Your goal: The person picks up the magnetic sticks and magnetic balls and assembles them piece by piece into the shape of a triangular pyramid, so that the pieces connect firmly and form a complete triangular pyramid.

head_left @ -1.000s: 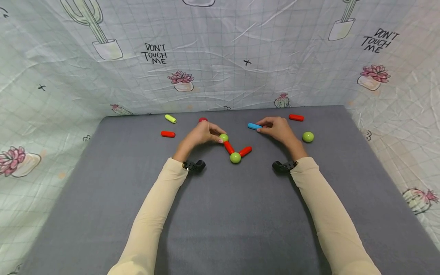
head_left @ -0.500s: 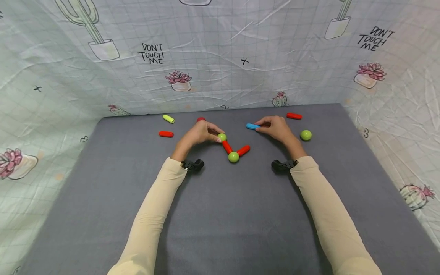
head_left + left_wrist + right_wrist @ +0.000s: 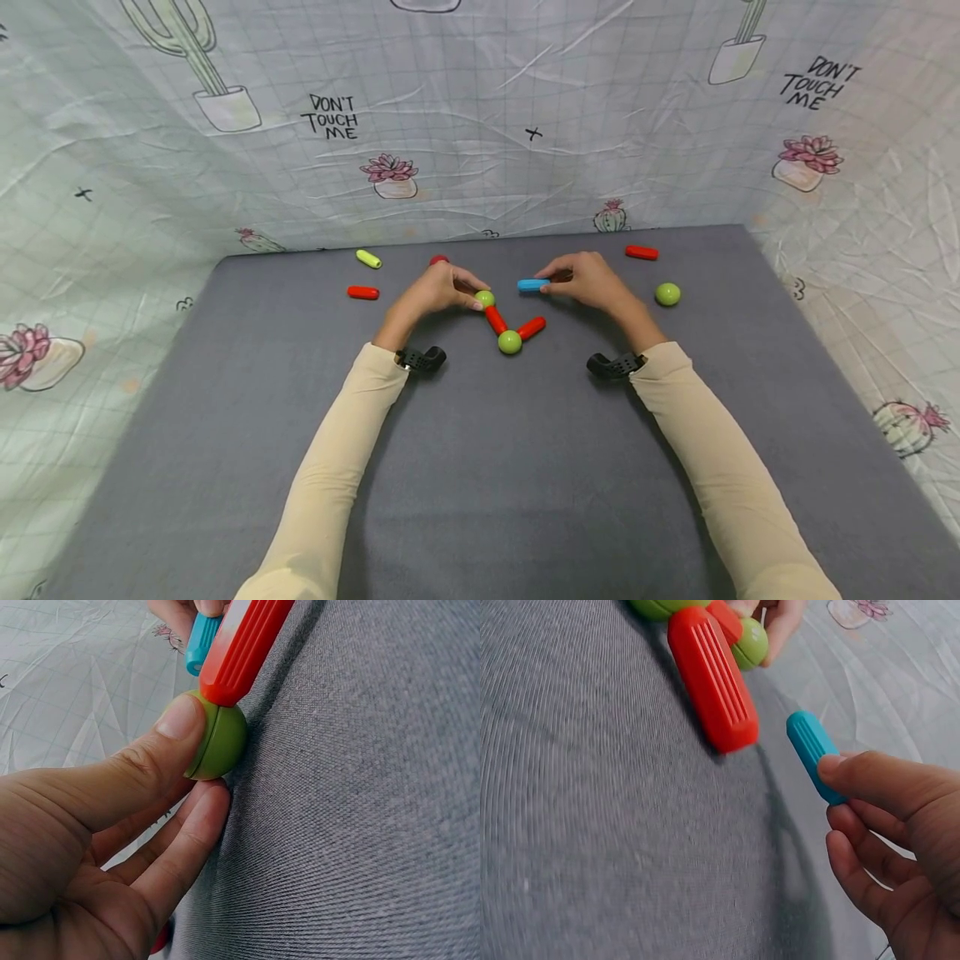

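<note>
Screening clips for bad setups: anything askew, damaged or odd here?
Nothing stands out. The red-and-green chain shows no visible damage; the left hand grips its end ball, the right hand a blue rod.

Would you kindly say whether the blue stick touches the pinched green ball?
Apart; the head view shows grey surface between the blue stick and the green ball.

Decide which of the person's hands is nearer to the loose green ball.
Right. The right hand, pinching the blue rod, is just left of the loose green ball; the left hand, pinching the joined green ball, is much farther to the left.
</note>
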A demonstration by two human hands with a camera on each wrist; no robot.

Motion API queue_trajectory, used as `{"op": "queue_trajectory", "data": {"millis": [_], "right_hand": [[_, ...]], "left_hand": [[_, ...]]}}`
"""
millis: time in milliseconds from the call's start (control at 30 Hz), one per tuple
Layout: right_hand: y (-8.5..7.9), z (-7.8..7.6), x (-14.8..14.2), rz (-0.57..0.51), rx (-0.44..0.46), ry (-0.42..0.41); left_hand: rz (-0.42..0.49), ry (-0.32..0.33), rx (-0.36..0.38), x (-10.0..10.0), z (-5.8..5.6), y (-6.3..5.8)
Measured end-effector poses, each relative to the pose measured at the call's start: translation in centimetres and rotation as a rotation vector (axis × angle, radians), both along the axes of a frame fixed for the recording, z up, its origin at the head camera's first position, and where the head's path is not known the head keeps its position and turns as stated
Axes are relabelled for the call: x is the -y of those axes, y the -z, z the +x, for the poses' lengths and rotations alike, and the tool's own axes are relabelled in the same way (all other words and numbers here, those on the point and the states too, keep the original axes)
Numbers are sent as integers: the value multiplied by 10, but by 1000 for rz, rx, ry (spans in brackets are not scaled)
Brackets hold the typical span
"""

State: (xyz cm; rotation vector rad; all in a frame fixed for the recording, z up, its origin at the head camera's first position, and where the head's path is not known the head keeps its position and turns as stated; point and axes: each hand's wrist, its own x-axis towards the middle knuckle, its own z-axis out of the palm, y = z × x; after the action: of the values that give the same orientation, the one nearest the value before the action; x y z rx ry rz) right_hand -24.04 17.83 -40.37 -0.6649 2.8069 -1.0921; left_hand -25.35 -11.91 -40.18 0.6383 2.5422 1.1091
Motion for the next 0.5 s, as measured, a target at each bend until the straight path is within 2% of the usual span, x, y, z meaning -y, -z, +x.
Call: {"op": "queue_trajectory", "data": {"millis": [500], "right_hand": [[-9, 1, 14, 47, -7, -105]], "left_hand": [[0, 13, 28, 0, -1, 1]]}}
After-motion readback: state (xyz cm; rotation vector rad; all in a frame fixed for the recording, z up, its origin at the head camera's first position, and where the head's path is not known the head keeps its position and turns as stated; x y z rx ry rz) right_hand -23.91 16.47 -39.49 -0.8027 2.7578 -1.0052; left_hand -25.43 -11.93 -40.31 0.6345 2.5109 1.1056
